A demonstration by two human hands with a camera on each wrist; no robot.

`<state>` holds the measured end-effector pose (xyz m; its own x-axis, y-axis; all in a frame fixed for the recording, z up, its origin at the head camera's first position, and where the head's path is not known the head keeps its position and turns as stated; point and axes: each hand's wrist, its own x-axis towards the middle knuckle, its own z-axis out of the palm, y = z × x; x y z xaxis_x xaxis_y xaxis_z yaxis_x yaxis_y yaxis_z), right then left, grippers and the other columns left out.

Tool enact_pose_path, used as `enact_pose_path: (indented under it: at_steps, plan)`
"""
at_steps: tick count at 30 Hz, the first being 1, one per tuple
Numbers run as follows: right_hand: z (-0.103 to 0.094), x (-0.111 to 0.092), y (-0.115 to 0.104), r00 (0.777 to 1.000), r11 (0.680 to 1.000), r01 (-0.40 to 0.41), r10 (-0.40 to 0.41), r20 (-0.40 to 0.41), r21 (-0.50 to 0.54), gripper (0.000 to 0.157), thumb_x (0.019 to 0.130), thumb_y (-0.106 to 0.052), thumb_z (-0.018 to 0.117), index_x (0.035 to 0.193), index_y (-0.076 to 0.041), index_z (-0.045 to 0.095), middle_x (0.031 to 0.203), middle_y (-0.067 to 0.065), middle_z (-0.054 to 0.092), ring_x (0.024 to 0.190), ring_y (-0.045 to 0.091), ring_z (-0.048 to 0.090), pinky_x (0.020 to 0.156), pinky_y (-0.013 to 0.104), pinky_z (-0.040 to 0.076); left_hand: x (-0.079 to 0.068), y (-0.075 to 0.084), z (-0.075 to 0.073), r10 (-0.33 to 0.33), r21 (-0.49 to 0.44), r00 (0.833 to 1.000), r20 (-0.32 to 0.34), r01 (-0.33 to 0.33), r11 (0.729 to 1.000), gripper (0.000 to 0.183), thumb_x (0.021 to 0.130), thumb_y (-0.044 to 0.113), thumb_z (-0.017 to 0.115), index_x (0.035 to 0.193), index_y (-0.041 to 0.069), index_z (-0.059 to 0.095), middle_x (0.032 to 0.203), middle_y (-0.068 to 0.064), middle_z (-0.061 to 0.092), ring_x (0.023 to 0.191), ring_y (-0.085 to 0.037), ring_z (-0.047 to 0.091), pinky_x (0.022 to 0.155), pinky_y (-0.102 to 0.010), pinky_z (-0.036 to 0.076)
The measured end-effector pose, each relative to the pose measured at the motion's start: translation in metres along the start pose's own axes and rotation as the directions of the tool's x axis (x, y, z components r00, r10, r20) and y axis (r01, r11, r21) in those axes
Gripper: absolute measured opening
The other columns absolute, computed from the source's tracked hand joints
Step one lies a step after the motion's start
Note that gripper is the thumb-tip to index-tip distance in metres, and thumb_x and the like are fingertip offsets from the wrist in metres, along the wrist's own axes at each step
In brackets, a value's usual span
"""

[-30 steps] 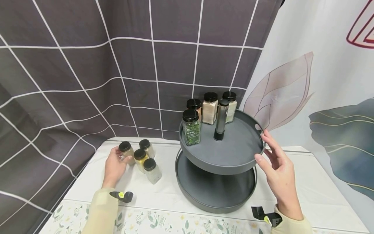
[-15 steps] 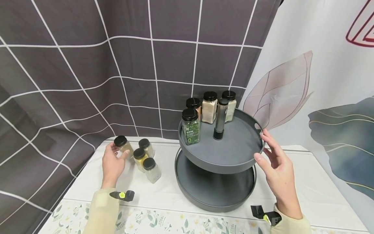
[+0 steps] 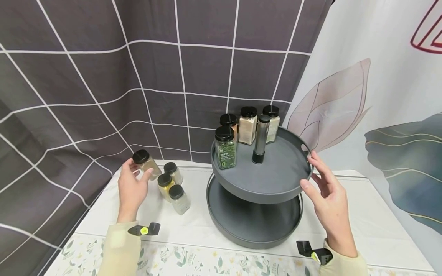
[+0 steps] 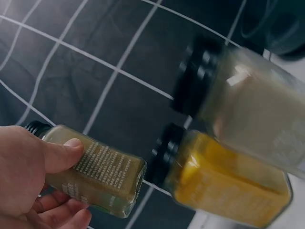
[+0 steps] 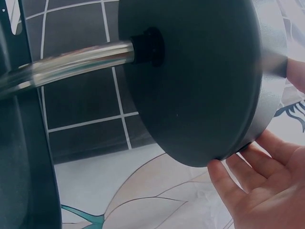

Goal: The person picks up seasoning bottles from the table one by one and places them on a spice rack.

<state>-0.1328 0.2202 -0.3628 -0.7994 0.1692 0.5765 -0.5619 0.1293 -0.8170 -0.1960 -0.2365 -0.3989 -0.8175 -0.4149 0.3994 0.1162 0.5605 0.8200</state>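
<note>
My left hand (image 3: pixel 132 191) holds a spice jar (image 3: pixel 147 165) of brownish powder, tilted, its black lid toward the upper left. In the left wrist view the thumb lies across the printed label of this jar (image 4: pixel 102 167), with fingers beneath. At the right, my right hand (image 3: pixel 329 209) holds the rim of a dark grey two-tier tray (image 3: pixel 272 184) at its upper level. The right wrist view has several fingertips (image 5: pixel 217 167) at the upper tray's lower edge (image 5: pixel 200 109). A jar of green flakes (image 3: pixel 226 149) and several other spice jars stand on that tier's left and back.
On the white tabletop between the left hand and the tray stand a yellow spice jar (image 3: pixel 165 186), a pale jar (image 3: pixel 180 201) and another jar (image 3: pixel 173 173). A metal post (image 3: pixel 261 140) rises from the upper tier. A gridded dark curtain (image 3: pixel 203 76) hangs behind.
The brownish jar in my left hand has risen and shifted left, tilting away from the other jars. My right hand stays at the tray rim.
</note>
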Motion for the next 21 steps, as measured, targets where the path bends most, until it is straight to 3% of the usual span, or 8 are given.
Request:
enact_pose_path:
  at_steps: [10,21]
  plan:
    - [0.000,0.001,0.000,1.000,1.000,0.010,-0.010,0.002,0.000,0.054,0.085,0.020,0.061,0.138,0.008,0.054,0.155,0.015,0.043,0.143,0.020,0.040,0.105,0.018,0.041,-0.007,0.030,-0.008,0.059,-0.011,0.997,-0.048,-0.059,0.998,0.054,0.092,0.004,0.071,0.137,-0.010,0.044,0.129,-0.025,0.054,0.123,-0.038,0.055,0.105,-0.046,0.046]
    - [0.000,0.000,0.000,1.000,1.000,0.006,-0.006,0.002,0.003,0.054,0.085,0.020,0.061,0.137,0.008,0.055,0.155,0.014,0.044,0.143,0.020,0.040,0.105,0.018,0.041,-0.012,0.055,-0.013,0.135,-0.022,0.990,-0.046,-0.136,0.990,0.054,0.091,0.005,0.073,0.136,-0.008,0.047,0.125,-0.021,0.056,0.119,-0.031,0.056,0.103,-0.043,0.049]
